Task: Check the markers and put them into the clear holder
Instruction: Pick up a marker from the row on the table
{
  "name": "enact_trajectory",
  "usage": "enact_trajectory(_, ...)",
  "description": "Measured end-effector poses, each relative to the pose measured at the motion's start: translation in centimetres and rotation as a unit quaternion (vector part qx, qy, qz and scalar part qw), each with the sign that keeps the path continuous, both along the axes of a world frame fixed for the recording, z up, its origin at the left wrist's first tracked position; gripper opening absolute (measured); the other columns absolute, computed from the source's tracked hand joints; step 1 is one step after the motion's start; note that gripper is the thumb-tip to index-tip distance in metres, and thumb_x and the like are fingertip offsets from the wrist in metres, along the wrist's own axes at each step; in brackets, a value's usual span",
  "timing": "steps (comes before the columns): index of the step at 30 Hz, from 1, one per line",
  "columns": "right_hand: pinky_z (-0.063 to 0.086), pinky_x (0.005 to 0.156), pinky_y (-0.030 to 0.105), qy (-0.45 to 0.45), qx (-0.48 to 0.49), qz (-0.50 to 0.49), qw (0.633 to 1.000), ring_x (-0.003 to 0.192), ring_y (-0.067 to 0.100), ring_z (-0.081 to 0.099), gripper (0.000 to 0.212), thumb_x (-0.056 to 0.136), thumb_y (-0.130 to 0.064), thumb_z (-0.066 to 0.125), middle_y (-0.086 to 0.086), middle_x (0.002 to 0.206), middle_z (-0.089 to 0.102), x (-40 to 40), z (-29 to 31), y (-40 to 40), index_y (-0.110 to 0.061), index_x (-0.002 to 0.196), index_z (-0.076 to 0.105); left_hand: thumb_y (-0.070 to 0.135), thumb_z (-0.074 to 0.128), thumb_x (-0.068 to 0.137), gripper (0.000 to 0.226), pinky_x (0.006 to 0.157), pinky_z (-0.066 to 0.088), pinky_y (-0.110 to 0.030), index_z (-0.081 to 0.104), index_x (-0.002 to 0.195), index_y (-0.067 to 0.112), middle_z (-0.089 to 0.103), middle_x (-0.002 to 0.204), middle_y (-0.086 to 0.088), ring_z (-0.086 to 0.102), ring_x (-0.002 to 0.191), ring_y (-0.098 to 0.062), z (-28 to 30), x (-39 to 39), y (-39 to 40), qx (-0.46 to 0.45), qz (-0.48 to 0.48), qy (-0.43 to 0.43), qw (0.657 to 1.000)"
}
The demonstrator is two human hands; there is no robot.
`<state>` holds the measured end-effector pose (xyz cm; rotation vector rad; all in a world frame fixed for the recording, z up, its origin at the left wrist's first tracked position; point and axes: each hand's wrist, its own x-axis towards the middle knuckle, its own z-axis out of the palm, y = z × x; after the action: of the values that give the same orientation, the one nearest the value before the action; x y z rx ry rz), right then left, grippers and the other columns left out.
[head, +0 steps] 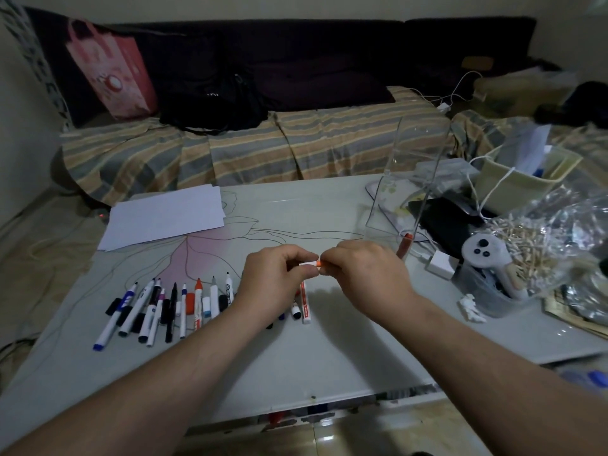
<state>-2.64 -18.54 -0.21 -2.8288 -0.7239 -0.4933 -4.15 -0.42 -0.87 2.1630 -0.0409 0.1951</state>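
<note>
My left hand [276, 278] grips the white barrel of an orange marker [311, 263] held level above the table. My right hand [365, 274] pinches its orange cap end, and the two hands almost touch. Below them several markers [171, 304] and loose caps lie in a row on the table, with a red-labelled marker [304, 301] at the right end. The tall clear holder [408, 179] stands behind my right hand, and one orange marker [405, 246] leans inside it.
White paper sheets [167, 215] lie at the back left of the pale table [296, 363]. On the right sit a white charger [439, 263], a game controller [487, 251], a plastic bag of small sticks [539, 245] and a cream basket [523, 179]. A striped sofa [246, 149] runs behind.
</note>
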Motion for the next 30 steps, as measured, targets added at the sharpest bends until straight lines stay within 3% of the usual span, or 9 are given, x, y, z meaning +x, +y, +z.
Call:
enact_trajectory(3,0.049,0.065,0.036,0.020,0.042,-0.019,0.999,0.079,0.020,0.063,0.020,0.097,-0.044,0.058,-0.006,0.081,0.064,0.0,-0.3,-0.1,-0.029,0.094,0.070,0.024,0.077,0.084,0.017,0.068,0.042,-0.006,0.081,0.098,0.032,0.075,0.085,0.018,0.067,0.079,0.003,0.3,-0.1,-0.1,0.024,-0.013,-0.018,0.999)
enact_trajectory(5,0.048,0.066,0.033,0.119,0.176,-0.029,0.977,0.074,0.010,0.061,0.018,0.096,-0.044,0.062,-0.010,0.079,0.070,0.0,-0.4,-0.1,-0.029,0.092,0.073,0.022,0.077,0.085,0.017,0.070,0.041,-0.003,0.081,0.100,0.029,0.073,0.087,0.020,0.064,0.080,0.003,1.1,0.0,-0.2,0.066,-0.032,-0.052,0.996)
enact_trajectory(7,0.045,0.064,0.031,0.249,0.345,-0.022,0.905,0.063,0.004,0.057,0.017,0.096,-0.033,0.066,-0.011,0.071,0.071,-0.2,-0.5,0.1,-0.026,0.082,0.073,0.022,0.078,0.084,0.015,0.075,0.042,-0.005,0.081,0.098,0.028,0.072,0.088,0.019,0.061,0.082,0.002,2.1,0.3,-0.2,0.111,-0.065,-0.101,0.986)
enact_trajectory(10,0.042,0.066,0.035,0.349,0.410,0.005,0.843,0.067,0.011,0.054,0.022,0.100,-0.023,0.062,-0.003,0.072,0.070,-0.1,-0.4,-0.2,-0.021,0.079,0.070,0.024,0.076,0.086,0.013,0.078,0.047,-0.017,0.079,0.095,0.033,0.074,0.088,0.014,0.063,0.086,0.000,2.7,0.5,-0.4,0.134,-0.093,-0.119,0.979)
enact_trajectory(16,0.027,0.052,0.027,0.572,0.544,0.021,0.614,0.058,0.015,0.043,0.024,0.109,-0.024,0.044,0.005,0.069,0.060,0.3,1.3,-2.3,-0.013,0.101,0.064,0.023,0.068,0.094,0.018,0.077,0.050,-0.013,0.074,0.108,0.033,0.075,0.080,0.015,0.069,0.082,0.002,2.6,-0.1,-2.7,-0.090,-0.051,-0.053,0.993)
enact_trajectory(18,0.034,0.052,0.023,0.503,0.552,0.000,0.665,0.059,0.015,0.044,0.020,0.107,-0.022,0.049,0.004,0.072,0.063,0.5,1.7,-2.3,-0.012,0.099,0.065,0.025,0.069,0.093,0.029,0.078,0.051,-0.016,0.068,0.119,0.038,0.074,0.085,0.015,0.068,0.083,-0.001,2.1,0.2,-2.7,-0.094,-0.045,-0.050,0.993)
enact_trajectory(20,0.043,0.053,0.021,0.331,0.540,-0.050,0.773,0.062,0.017,0.052,0.014,0.103,-0.019,0.058,0.000,0.075,0.068,1.0,2.4,-2.9,-0.015,0.092,0.066,0.024,0.066,0.093,0.034,0.080,0.052,-0.023,0.063,0.123,0.041,0.072,0.089,0.015,0.066,0.081,-0.003,1.2,0.8,-2.2,-0.062,-0.037,-0.036,0.997)
enact_trajectory(24,0.050,0.070,0.021,0.018,0.460,-0.160,0.873,0.077,0.002,0.065,0.008,0.096,-0.026,0.068,-0.010,0.081,0.069,1.8,4.6,-6.2,-0.026,0.089,0.065,0.025,0.058,0.095,0.025,0.088,0.047,-0.031,0.070,0.113,0.037,0.069,0.101,0.017,0.058,0.102,-0.014,-2.3,2.4,-0.1,0.180,-0.039,-0.008,0.983)
enact_trajectory(30,0.039,0.062,0.015,0.011,0.297,-0.204,0.933,0.073,0.000,0.061,0.002,0.095,-0.032,0.066,-0.014,0.080,0.066,2.6,2.0,-8.2,-0.032,0.093,0.065,0.023,0.052,0.097,0.031,0.089,0.045,-0.031,0.071,0.114,0.040,0.070,0.103,0.011,0.052,0.104,-0.021,-5.3,3.3,1.7,0.325,-0.048,0.028,0.944)
